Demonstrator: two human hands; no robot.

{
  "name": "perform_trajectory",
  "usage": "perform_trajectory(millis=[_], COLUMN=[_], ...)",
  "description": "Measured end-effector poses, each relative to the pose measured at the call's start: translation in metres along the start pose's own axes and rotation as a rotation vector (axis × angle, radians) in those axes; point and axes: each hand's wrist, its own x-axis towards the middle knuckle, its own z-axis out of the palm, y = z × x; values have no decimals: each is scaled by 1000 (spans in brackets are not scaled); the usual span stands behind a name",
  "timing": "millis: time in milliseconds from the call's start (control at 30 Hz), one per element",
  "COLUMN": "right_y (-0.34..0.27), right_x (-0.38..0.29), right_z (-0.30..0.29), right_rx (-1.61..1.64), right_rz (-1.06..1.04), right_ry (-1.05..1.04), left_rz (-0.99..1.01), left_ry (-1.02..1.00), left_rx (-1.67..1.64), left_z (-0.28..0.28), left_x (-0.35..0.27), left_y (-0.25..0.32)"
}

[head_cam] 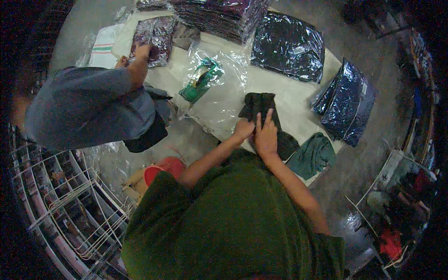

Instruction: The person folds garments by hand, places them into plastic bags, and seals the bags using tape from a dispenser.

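A dark folded garment (260,100) lies on the pale work table (217,113) right before me. My left hand (244,128) is at the garment's left edge, its fingers curled in on the cloth. On top of the same garment rests my right hand (266,138), palm down, with two fingers stretched forward and apart. Part of the dark cloth (287,145) spreads out to the right of my wrist. Beside it a dark green crumpled cloth (313,155) lies at the table's near right corner.
Clear plastic holds a green item (203,78) ahead. Bagged garments include a black one (288,47), blue ones (350,105) and a tall stack (213,17). At left, another person (91,105) touches a bagged garment (157,35). A red bucket (164,169) and wire rack (77,210) stand nearby.
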Motion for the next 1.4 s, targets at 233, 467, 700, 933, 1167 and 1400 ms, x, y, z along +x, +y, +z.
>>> perform_trajectory(millis=[233, 467, 700, 933, 1167, 1400], right_y=[30, 96, 126, 89, 68, 18], right_x=[2, -106, -232, -298, -304, -219], right_z=[-25, -26, -45, -76, -79, -93], right_rx=[191, 850, 1189, 1369, 1446, 1875], right_rz=[253, 538, 750, 805, 696, 389], right_ry=[78, 201, 358, 407, 202, -79], left_rz=[895, 1075, 1065, 1114, 1051, 934], left_ry=[-18, 520, 354, 169, 10, -181], left_rx=[397, 1633, 1624, 821, 529, 380], left_z=[-68, -155, -172, -134, -70, -60], left_x=[-20, 6, 6, -61, -88, -110], left_y=[-17, -130, -105, -7, -22, -15])
